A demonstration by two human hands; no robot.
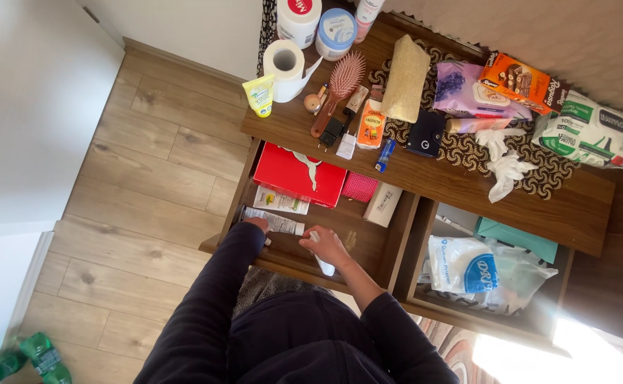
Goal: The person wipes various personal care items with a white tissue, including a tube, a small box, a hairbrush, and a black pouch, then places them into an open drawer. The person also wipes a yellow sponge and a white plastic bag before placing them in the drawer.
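Observation:
My left hand [258,225] reaches into the open left drawer [368,245] of a wooden dresser. It rests at the near end of a long white packet [277,222], and the dark sleeve hides its fingers. My right hand [326,246] is in the same drawer, closed around a small white tube [325,267] near the drawer's front edge. Further back in the drawer lie a red box [299,175], a flat white-and-green packet [281,201], a pink pouch [360,187] and a white box [382,204].
The right drawer [550,313] is open and holds white plastic bags [462,264] and a teal box [518,238]. The dresser top [582,206] carries a toilet roll [284,64], hairbrush [338,89], sponge [405,78], tubes, jars, wipes and snack packs. Green bottles [23,359] stand on the wood floor.

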